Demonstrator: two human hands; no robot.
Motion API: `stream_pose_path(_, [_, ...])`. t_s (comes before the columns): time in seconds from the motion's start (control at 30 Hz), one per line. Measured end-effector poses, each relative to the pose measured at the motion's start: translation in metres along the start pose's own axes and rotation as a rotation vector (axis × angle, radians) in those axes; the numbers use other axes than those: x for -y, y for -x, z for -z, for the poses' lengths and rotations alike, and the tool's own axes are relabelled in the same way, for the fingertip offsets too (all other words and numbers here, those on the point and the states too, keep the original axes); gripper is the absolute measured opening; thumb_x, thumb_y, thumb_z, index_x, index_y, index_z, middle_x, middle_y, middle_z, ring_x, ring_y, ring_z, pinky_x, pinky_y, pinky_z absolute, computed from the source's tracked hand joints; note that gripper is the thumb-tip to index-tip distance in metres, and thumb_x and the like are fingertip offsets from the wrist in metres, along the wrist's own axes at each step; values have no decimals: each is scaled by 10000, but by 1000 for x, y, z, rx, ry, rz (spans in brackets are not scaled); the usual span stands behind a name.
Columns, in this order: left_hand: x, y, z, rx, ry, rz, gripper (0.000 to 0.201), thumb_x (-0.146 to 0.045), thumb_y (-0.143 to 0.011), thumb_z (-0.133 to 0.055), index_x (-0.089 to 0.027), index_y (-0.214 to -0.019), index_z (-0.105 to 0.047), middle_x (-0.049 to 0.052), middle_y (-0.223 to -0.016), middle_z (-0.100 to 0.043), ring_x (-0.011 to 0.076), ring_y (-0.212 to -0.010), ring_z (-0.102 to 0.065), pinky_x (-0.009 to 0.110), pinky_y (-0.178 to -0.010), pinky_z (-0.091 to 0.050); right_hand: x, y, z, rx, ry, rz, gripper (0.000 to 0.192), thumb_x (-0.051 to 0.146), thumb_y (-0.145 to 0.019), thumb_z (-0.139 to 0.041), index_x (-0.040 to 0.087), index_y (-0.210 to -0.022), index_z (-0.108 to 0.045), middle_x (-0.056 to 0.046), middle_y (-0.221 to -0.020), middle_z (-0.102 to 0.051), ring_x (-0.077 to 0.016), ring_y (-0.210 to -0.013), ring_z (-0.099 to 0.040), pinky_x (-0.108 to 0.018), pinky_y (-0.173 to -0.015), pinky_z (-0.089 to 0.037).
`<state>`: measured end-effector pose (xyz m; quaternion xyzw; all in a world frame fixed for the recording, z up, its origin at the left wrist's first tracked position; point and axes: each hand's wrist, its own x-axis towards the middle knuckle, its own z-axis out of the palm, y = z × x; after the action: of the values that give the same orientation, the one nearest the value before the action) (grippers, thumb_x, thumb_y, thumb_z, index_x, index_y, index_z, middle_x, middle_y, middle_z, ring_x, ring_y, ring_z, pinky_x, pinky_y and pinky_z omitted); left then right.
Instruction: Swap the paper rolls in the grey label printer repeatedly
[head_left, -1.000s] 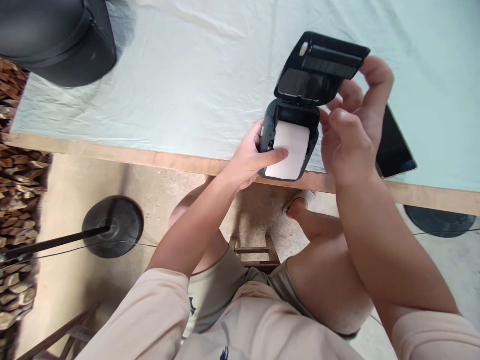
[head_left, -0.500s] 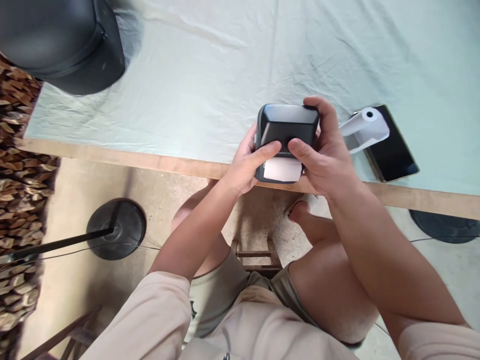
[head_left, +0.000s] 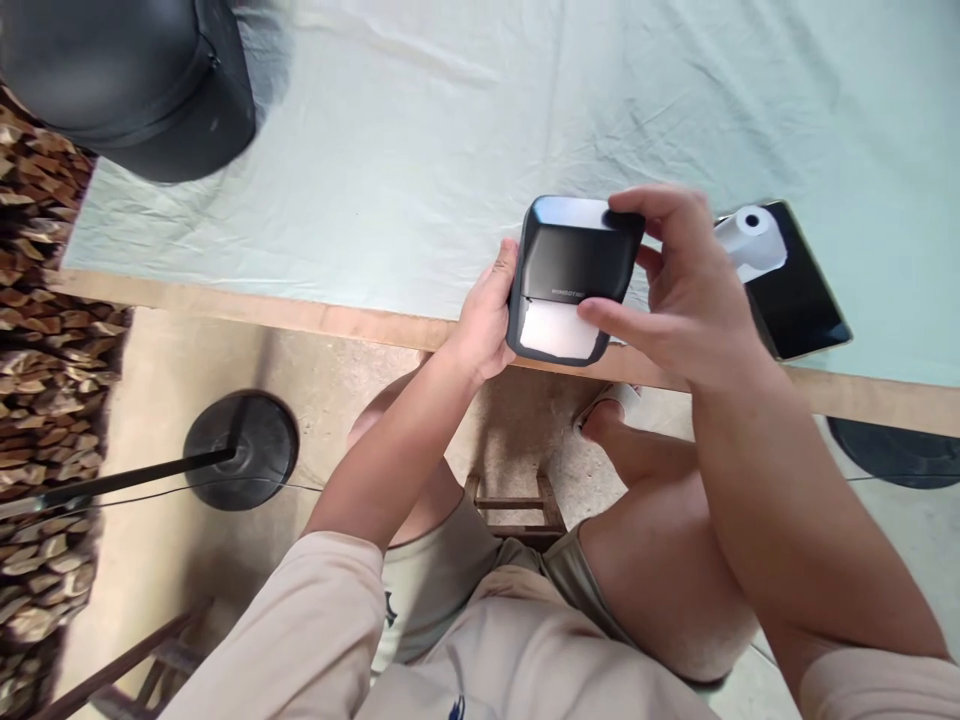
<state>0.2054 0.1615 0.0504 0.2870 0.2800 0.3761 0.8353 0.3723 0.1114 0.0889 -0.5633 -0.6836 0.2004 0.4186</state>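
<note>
A black portable thermal printer (head_left: pixel 574 262) is held above the table's front edge, with white paper (head_left: pixel 559 330) showing at its near end. My left hand (head_left: pixel 487 315) is closed around the printer's left side, its thumb along the edge and its other fingers hidden beneath. At the right side is my right hand (head_left: pixel 686 285), index finger on the far right corner and thumb tip at the paper's upper right. Its palm stands away from the casing. Just right of that hand, a white paper roll (head_left: pixel 754 240) lies partly over a dark-screened phone or tablet (head_left: pixel 806 295).
A black bag (head_left: pixel 135 90) stands at the table's far left on the pale green cloth (head_left: pixel 390 180). Below the wooden table edge (head_left: pixel 300 320) are a round black stand base (head_left: pixel 240 450), a cable and a wooden stool (head_left: pixel 517 510). Stacked firewood (head_left: pixel 45 420) lines the left.
My left thumb has moved from the printer's front to its left edge. My right palm has pulled back to the right, with finger and thumb still at the printer.
</note>
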Motion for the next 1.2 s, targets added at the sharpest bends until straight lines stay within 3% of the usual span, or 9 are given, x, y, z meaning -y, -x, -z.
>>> stream_pose_path(0.13, [-3,2,-2,-8,-30,29,468,-582,-935,-405,-221,-1135,-626,22,-1077,-723,244,-1258,-592,354,-1001,-550,9,1,7,13,62,-15,577,368,-672,-771,308,-1194,-533,-60,-1227,-511,-227,-1153,-549,-358,-875,-573])
stream_pose_path(0.23, [-4,4,-5,48,-71,29,524,-638,-913,-388,-229,-1126,-637,31,-1123,-712,253,-1309,-552,367,-1018,-539,16,-2,10,-171,177,-34,417,421,-730,-731,279,-1077,-547,-34,-953,-571,-171,-854,-597,-328,-712,-541])
stream_pose_path(0.33, [-3,5,-5,111,-116,-28,419,-550,-875,-556,-240,-1150,-620,21,-1179,-694,249,-1333,-531,355,-1042,-524,20,-8,11,-264,44,-57,240,443,-880,-566,277,-1033,-484,23,-720,-519,-123,-616,-544,-309,-608,-482])
stream_pose_path(0.43, [-2,6,-5,109,-125,-60,383,-468,-868,-607,-244,-1179,-597,19,-1196,-687,244,-1320,-544,356,-1042,-526,22,-13,14,-219,-112,-20,192,401,-911,-519,289,-1039,-429,27,-830,-585,-137,-781,-640,-295,-650,-492])
stream_pose_path(0.53, [-2,8,-5,102,-148,-48,379,-494,-888,-566,-245,-1173,-592,27,-1180,-690,250,-1292,-567,359,-1004,-547,24,-15,17,-106,110,12,113,295,-864,-544,275,-965,-496,28,-938,-639,-135,-786,-624,-296,-669,-465])
stream_pose_path(0.67, [-3,10,-7,121,-185,-69,375,-476,-862,-624,-250,-1159,-590,26,-1161,-680,243,-1249,-595,320,-948,-558,24,-14,15,141,538,-78,149,272,-764,-596,283,-912,-615,8,-694,-579,-148,-594,-488,-311,-596,-372])
stream_pose_path(0.8, [-3,12,-9,108,-229,-63,363,-418,-840,-677,-270,-1160,-590,-1,-1167,-654,217,-1227,-606,294,-984,-532,26,-13,11,190,588,-249,271,300,-715,-661,320,-985,-644,-4,-642,-512,-165,-593,-475,-334,-625,-402])
stream_pose_path(1.0, [-4,11,-8,130,-141,-53,297,-430,-887,-601,-246,-1120,-604,5,-1110,-701,236,-1226,-617,318,-938,-574,30,-8,32,98,76,-243,385,189,-657,-653,296,-1024,-613,31,-891,-671,-75,-538,-463,-251,-508,-402])
stream_pose_path(1.2, [-5,6,-3,99,4,-36,313,-465,-904,-543,-230,-1088,-639,-7,-1140,-711,238,-1283,-579,349,-1017,-551,-26,-10,31,-109,-417,-423,342,243,-713,-486,257,-1054,-465,9,-788,-586,-91,-532,-508,-239,-454,-416])
